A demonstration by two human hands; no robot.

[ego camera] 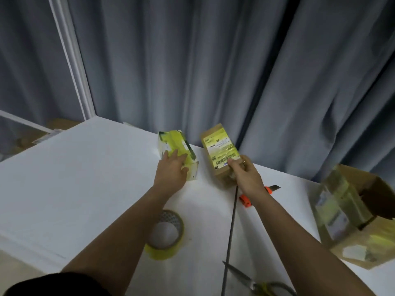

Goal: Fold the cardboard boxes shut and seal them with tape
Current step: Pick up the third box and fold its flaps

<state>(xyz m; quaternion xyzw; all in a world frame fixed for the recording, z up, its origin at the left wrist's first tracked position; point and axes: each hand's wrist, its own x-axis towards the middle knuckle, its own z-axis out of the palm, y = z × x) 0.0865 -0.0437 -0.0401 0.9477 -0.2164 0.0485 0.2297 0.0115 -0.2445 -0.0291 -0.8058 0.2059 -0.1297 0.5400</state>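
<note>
A small white box [171, 142] wrapped in yellow tape lies at the table's far edge. My left hand [172, 170] rests on its near end with the fingers stretched over the top. Beside it to the right is a brown cardboard box [218, 146] with a shipping label. My right hand [246, 175] grips that box's near end, thumb on the label side. A roll of yellowish tape [165, 233] stands on the table under my left forearm.
A larger open cardboard box [359, 212] with taped parcels sits at the right edge. An orange utility knife [245, 199] lies behind my right wrist, scissors [256, 283] near the front. A dark seam [232, 229] splits the white table [74, 178]. Grey curtains hang behind.
</note>
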